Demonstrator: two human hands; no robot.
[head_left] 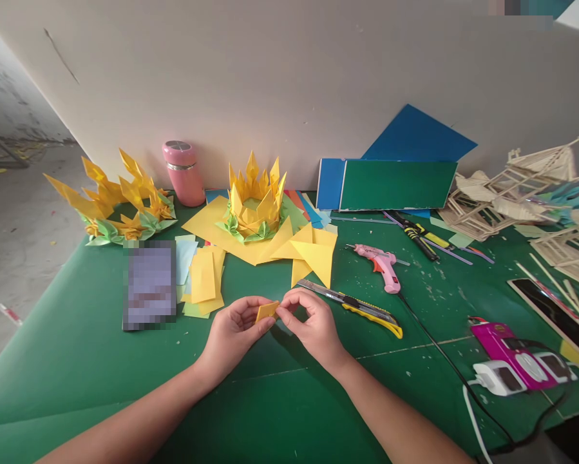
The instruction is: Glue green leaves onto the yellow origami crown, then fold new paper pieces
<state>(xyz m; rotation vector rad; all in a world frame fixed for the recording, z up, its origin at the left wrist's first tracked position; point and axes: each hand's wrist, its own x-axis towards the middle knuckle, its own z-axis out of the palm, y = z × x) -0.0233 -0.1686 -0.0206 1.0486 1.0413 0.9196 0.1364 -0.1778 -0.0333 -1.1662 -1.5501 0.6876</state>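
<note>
Between my two hands is a small folded piece of yellow-orange paper (266,312). My left hand (239,327) pinches it between thumb and fingers. Closed at the paper's right end are the thumb and fingertips of my right hand (311,324). Both hands are just above the green tabletop (250,412). A yellow-handled utility knife (354,304) lies right beside my right hand. Beyond my left hand is a stack of small yellow paper pieces (203,276). Larger yellow sheets (315,248) lie behind the hands, under a yellow paper crown (253,206) with green leaves.
A second paper crown (120,200), a pink flask (185,177) and a blurred tablet (149,283) are on the left. To the right are a pink glue gun (380,265), its black cable, a magenta power strip (509,354), a phone (552,312) and stick models (502,193).
</note>
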